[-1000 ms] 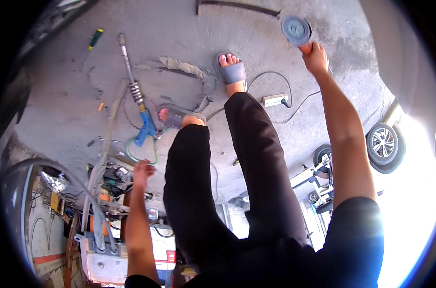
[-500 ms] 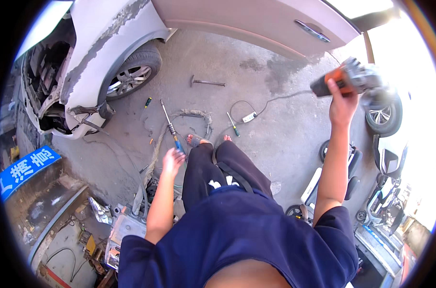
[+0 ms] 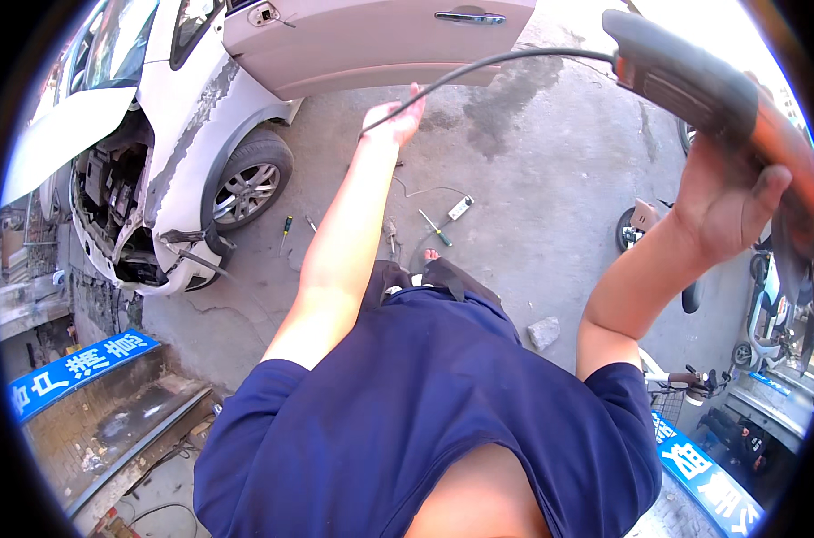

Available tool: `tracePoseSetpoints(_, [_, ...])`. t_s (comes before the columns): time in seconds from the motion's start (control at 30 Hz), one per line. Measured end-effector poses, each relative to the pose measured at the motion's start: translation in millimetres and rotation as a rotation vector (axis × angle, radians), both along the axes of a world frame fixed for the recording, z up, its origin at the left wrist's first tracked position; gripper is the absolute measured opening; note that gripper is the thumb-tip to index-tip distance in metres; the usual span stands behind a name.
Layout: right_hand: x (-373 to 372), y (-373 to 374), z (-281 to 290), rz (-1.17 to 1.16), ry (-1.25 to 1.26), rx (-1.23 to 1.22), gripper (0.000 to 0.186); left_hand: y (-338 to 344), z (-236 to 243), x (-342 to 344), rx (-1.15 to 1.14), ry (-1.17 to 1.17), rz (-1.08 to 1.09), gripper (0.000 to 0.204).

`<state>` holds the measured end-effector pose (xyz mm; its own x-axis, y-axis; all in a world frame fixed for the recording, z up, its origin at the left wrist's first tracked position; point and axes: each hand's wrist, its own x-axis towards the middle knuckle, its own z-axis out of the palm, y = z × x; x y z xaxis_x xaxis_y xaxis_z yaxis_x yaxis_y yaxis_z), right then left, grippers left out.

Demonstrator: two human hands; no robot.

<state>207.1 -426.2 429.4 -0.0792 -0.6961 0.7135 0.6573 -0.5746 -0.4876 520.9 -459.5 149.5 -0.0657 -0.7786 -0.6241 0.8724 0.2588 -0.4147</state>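
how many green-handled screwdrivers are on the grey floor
2: one green-handled screwdriver lies left of the bare left forearm, and a second one right of it, near the white rectangular power strip. More may be hidden.

Cable arches between left hand, right hand; room beneath.

On your left, large white characters run along a blue sign edging a stained ledge. Low on your right, another blue sign carries white characters. Any lettering on the orange-and-black power tool in your right hand is too blurred to read.
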Motion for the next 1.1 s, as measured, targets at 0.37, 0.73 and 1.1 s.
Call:
tracePoseSetpoints(0.37, [-83,26,-89,-0.204,-0.127,0.35,0.063,136,-129,-66,0.474,0.236,0.191,0.043])
tracePoseSetpoints(0.73, [-108,21,-110,-0.217,-0.19,0.415,0.071,61,-117,-42,0.048,-0.097,-0.19,0.044])
tracePoseSetpoints(1.1, [-129,43,-146,-0.182,-0.035,0.564,0.074,-223,56,45,-0.44,-1.481,-0.607,0.019])
